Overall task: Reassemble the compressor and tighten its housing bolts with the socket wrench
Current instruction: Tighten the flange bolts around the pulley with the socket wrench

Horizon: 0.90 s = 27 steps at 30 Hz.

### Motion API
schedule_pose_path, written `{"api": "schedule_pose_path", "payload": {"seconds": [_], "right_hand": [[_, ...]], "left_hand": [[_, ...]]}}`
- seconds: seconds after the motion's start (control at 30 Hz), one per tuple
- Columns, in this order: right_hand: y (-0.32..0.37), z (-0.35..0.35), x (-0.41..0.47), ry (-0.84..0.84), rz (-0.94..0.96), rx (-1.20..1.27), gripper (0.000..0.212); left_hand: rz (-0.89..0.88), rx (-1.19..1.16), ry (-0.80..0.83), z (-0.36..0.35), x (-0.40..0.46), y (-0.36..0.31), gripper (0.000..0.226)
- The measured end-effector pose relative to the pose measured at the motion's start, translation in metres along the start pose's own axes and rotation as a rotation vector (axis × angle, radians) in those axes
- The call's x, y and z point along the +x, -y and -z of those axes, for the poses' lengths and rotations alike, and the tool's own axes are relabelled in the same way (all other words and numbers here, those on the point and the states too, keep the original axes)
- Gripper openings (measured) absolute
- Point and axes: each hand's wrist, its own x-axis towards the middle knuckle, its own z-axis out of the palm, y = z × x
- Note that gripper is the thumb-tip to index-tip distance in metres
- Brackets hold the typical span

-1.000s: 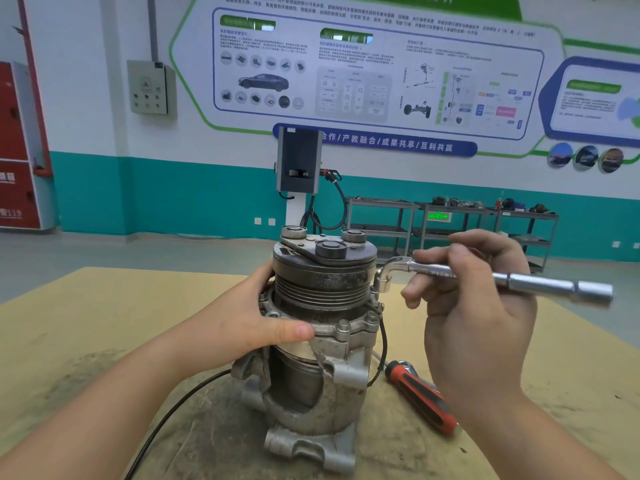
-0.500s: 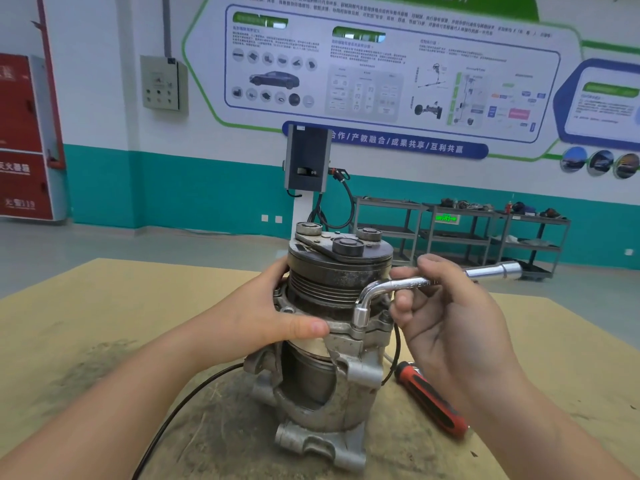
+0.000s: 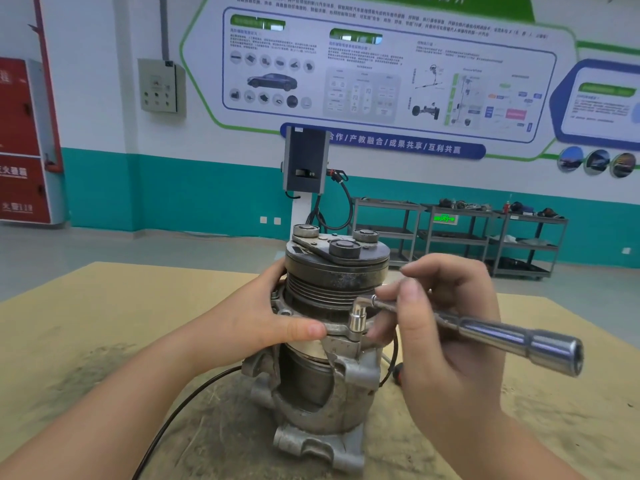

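Where banner [image 3: 384, 144] reads 产教融合, hand [image 3: 446, 344] grips wrench [image 3: 502, 332]

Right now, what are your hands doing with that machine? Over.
Left hand grips compressor flange. Right hand holds socket wrench, short end down on a housing bolt. Black cable trails underneath, not in the way.

My left hand [image 3: 266, 323] wraps around the compressor [image 3: 329, 327], which stands upright on the tan tabletop [image 3: 104, 306], my thumb lying along its flange. My right hand [image 3: 446, 341] grips the bent socket wrench [image 3: 485, 332]; its short end points down onto a bolt at the flange's front edge, and its long handle juts out to the right. A black cable [image 3: 180, 407] curves from the compressor's base toward me. A red-handled screwdriver [image 3: 397, 370] peeks out behind my right hand. Metal shelves [image 3: 460, 237] line the teal-and-white wall beyond.
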Motion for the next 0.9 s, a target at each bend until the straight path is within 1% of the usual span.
{"api": "schedule_pose_path", "payload": {"seconds": [0.03, 0.13, 0.2, 0.23, 0.3, 0.37, 0.43, 0.5, 0.57, 0.63, 0.73, 0.83, 0.9], "right_hand": [[0.002, -0.001, 0.001, 0.019, 0.011, -0.005, 0.006], [0.008, -0.004, 0.002, 0.136, 0.103, -0.148, 0.008], [0.011, -0.008, 0.003, 0.206, 0.076, -0.204, 0.011], [0.013, -0.01, 0.003, 0.224, 0.085, -0.261, 0.015], [0.017, -0.012, 0.004, 0.245, 0.171, -0.452, 0.012], [0.018, -0.008, 0.004, 0.252, 0.192, -0.51, 0.009], [0.019, -0.004, 0.006, 0.23, 0.151, -0.421, 0.007], [0.021, -0.003, 0.011, 0.169, 0.065, -0.232, 0.004], [0.022, 0.002, 0.019, 0.066, 0.013, -0.103, 0.011], [0.023, 0.009, 0.028, -0.035, -0.047, -0.03, 0.014], [0.025, 0.021, 0.038, -0.115, -0.114, 0.001, 0.01], [0.029, 0.026, 0.043, -0.119, -0.135, 0.002, 0.01], [0.032, 0.027, 0.045, -0.112, -0.142, 0.01, 0.011]], "left_hand": [[0.0, -0.004, -0.001, 0.0, 0.0, 0.0, 0.09], [-0.002, -0.009, -0.009, 0.0, 0.001, 0.001, 0.102], [-0.012, -0.013, -0.007, -0.001, 0.002, 0.001, 0.108], [-0.02, -0.011, -0.008, -0.001, 0.002, 0.002, 0.11], [-0.035, -0.001, -0.015, -0.001, 0.002, 0.003, 0.11], [-0.044, 0.0, -0.012, -0.001, 0.003, 0.003, 0.107], [-0.042, -0.004, -0.004, -0.001, 0.003, 0.003, 0.102], [-0.042, 0.003, -0.003, 0.0, 0.003, 0.002, 0.094], [-0.044, 0.013, -0.015, -0.002, 0.002, 0.0, 0.084], [-0.047, 0.007, -0.039, -0.005, 0.001, -0.002, 0.078], [-0.04, 0.004, -0.067, -0.009, -0.001, -0.006, 0.078], [-0.021, 0.04, -0.119, -0.014, -0.005, -0.012, 0.08], [0.017, 0.078, -0.194, -0.02, -0.007, -0.016, 0.083]]}}
